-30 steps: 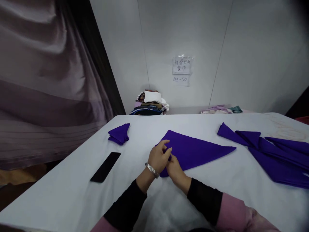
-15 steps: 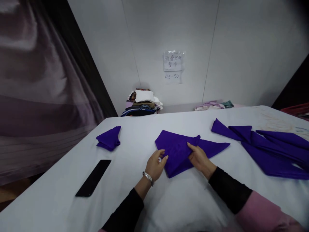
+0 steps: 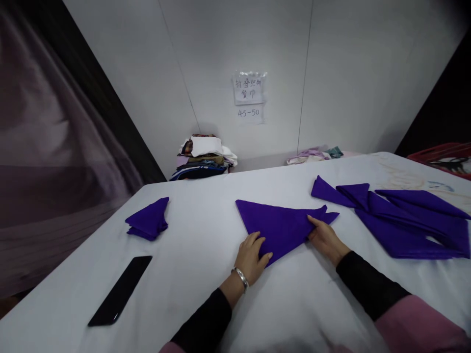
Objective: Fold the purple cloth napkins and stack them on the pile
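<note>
A purple cloth napkin (image 3: 274,225), folded into a rough triangle, lies in front of me on the white-covered table. My left hand (image 3: 252,260) rests on its near left edge, fingers a little apart and the thumb spread to the right. At the right end of the same napkin, my right hand (image 3: 326,240) pinches the fold, with the thumb on top and the other fingers underneath, partly hidden. Two pointed tips stick out to the right beyond that hand.
A small folded purple napkin (image 3: 149,219) stands at the left, with a black phone (image 3: 120,290) nearer me. More purple napkins (image 3: 415,225) lie loosely at the right. Behind the table are a clothes pile (image 3: 204,157), crumpled cloths (image 3: 312,154) and a wall sign (image 3: 249,95).
My right hand has drawn the upper layer rightward over the lower point, making the napkin a flatter triangle. My left hand has settled onto the near edge. The camera view has shifted slightly right.
</note>
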Demonstrator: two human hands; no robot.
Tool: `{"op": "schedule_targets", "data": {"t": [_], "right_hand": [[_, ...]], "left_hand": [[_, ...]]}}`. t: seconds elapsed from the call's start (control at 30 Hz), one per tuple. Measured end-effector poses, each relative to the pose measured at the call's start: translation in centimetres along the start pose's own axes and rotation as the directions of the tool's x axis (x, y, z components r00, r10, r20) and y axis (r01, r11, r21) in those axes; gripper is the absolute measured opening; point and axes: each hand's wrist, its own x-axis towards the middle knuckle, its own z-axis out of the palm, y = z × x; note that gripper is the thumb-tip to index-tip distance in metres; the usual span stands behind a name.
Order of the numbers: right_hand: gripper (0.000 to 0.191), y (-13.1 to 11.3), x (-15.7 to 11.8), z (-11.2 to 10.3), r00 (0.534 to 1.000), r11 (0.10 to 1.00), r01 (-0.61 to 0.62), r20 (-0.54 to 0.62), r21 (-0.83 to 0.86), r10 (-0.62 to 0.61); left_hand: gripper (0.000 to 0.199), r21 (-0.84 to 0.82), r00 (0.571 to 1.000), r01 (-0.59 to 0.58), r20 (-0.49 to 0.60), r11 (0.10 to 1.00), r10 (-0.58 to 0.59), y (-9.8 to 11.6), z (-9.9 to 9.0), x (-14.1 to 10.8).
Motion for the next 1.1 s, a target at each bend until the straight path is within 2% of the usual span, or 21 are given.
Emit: {"op": "schedule_targets", "data": {"t": [0.17,0.33,0.6,0.8,0.97,1.1], "right_hand": [[0.015,-0.5,1.0,-0.8,0.999,0.999,0.018,-0.03,0.026,-0.017],[0.015,-1.0,1.8,-1.6,0.999,1.0,0.008,-0.05,0.024,-0.007],[0.013,-1.0,2.6,-2.4,1.0,1.0,-0.012,-0.021,0.002,0.012],[0.012,-1.7,2.4,-2.3,0.994,0.993,-0.094,0.054,-0.066,0.097],[0.005,-2.9,2.6,-2.8,0.993,0.989,-0.052,0.098,-0.139,0.066],[0.016,-4.3,3.1,-3.9,0.996,0.975,0.011,0.086,-0.223,0.009]], "left_hand": [[0.049,0.043,0.998,-0.012,0.054,0.999,0.01,-0.1,0.6,0.5],[0.051,0.034,0.997,-0.054,0.063,0.998,0.052,-0.3,1.0,0.9],[0.053,0.069,0.994,-0.053,0.096,0.996,0.046,-0.5,1.2,1.4],[0.054,0.139,0.99,-0.058,0.136,0.989,0.039,-1.1,1.7,2.1],[0.054,0.165,0.989,-0.091,0.128,0.982,0.07,-1.7,2.0,2.4],[0.055,0.184,0.989,-0.088,0.136,0.979,0.064,-1.7,2.0,2.6]]}}
